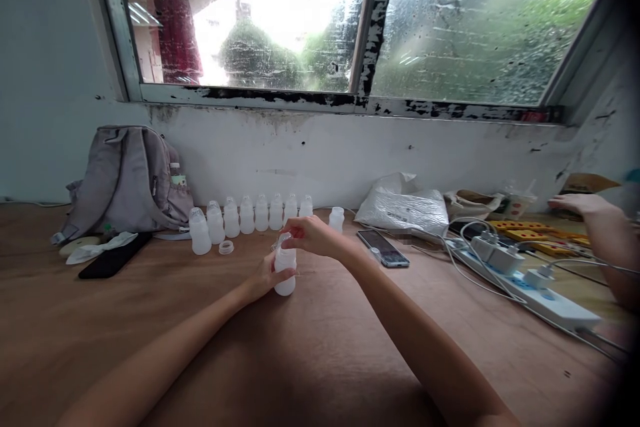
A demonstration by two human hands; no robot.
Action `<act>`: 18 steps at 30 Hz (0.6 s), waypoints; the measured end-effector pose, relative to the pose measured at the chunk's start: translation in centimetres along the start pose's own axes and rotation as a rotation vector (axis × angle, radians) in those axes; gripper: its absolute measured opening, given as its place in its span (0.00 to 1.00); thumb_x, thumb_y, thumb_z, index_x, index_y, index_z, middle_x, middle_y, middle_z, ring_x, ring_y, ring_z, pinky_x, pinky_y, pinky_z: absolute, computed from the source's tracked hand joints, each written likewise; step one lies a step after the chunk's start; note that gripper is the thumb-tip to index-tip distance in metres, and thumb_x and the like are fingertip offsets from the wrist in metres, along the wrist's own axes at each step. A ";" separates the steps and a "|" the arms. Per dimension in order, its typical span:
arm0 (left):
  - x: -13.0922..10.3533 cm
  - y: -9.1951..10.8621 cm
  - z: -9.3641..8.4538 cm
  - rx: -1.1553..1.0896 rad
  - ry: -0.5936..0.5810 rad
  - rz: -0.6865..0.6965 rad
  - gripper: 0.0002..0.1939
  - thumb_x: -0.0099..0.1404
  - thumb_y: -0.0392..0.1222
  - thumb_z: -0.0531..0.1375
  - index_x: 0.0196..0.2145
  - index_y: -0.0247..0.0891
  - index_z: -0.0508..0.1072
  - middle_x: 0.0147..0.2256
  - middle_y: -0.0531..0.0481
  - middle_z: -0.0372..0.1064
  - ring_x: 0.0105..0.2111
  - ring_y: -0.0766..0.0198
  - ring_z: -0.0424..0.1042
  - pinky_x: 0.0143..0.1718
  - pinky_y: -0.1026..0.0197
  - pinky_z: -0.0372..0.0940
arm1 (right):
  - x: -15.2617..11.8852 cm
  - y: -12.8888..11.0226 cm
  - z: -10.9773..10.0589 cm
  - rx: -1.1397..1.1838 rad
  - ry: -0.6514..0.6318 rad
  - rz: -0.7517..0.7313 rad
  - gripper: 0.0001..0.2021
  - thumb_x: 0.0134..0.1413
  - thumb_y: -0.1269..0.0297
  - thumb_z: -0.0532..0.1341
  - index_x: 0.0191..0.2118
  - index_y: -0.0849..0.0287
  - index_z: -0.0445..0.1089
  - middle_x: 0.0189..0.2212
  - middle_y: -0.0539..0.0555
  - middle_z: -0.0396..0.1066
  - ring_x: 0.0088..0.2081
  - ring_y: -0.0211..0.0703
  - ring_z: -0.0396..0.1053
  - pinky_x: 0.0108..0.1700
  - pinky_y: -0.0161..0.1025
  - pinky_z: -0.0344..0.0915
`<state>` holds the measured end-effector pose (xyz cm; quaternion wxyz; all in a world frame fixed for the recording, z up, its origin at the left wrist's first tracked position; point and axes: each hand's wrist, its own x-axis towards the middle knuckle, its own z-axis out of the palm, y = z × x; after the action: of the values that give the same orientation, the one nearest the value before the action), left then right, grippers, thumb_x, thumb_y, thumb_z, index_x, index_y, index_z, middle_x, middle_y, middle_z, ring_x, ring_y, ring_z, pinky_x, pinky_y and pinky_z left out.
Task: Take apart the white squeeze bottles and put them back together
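A frosted white baby bottle (pixel 285 285) stands upright on the wooden table in front of me. My left hand (pixel 264 277) is closed around its body, thumb across the front. Over the bottle's top, my right hand (pixel 314 235) has its fingers closed at the neck; they partly hide the teat end, so any small part in them cannot be made out. Behind stands a row of several similar bottles (pixel 246 217) with teats fitted. A loose white collar ring (pixel 226 247) lies before the row. Another bottle (pixel 337 219), apparently without a teat, is partly behind my right wrist.
At the left are a grey backpack (pixel 125 180) and a black phone-like slab (pixel 114 257). To the right lie a smartphone (pixel 384 248), a small clear cap (pixel 375 252), a silver bag (pixel 405 207) and a power strip (pixel 560 307) with cables. Another person's hand (pixel 583 205) reaches in far right.
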<state>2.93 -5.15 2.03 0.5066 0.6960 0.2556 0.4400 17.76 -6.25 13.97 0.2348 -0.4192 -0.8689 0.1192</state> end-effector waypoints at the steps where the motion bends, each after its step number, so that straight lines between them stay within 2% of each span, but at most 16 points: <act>1: 0.0 -0.1 0.0 -0.016 -0.005 0.006 0.20 0.52 0.47 0.60 0.39 0.34 0.64 0.33 0.47 0.66 0.33 0.59 0.68 0.36 0.56 0.63 | 0.0 0.1 0.1 0.003 -0.004 -0.006 0.11 0.43 0.60 0.62 0.34 0.58 0.70 0.25 0.50 0.66 0.28 0.37 0.63 0.30 0.32 0.58; 7: -0.1 0.1 0.1 -0.024 -0.019 0.011 0.18 0.53 0.47 0.59 0.39 0.34 0.64 0.33 0.46 0.65 0.35 0.58 0.67 0.37 0.56 0.62 | -0.2 0.2 0.4 0.006 -0.016 -0.020 0.11 0.43 0.60 0.62 0.35 0.59 0.69 0.25 0.50 0.65 0.29 0.36 0.62 0.29 0.31 0.57; 18: -0.1 -0.2 0.1 0.010 0.014 0.014 0.17 0.52 0.48 0.59 0.34 0.33 0.65 0.33 0.47 0.66 0.34 0.60 0.66 0.36 0.57 0.62 | 0.3 -0.2 0.7 -0.134 -0.059 -0.021 0.10 0.42 0.62 0.62 0.33 0.58 0.68 0.25 0.50 0.64 0.28 0.37 0.60 0.26 0.31 0.53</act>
<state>2.98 -5.23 1.76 0.4982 0.6972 0.2566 0.4471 17.10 -6.10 13.50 0.1817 -0.4210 -0.8859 0.0708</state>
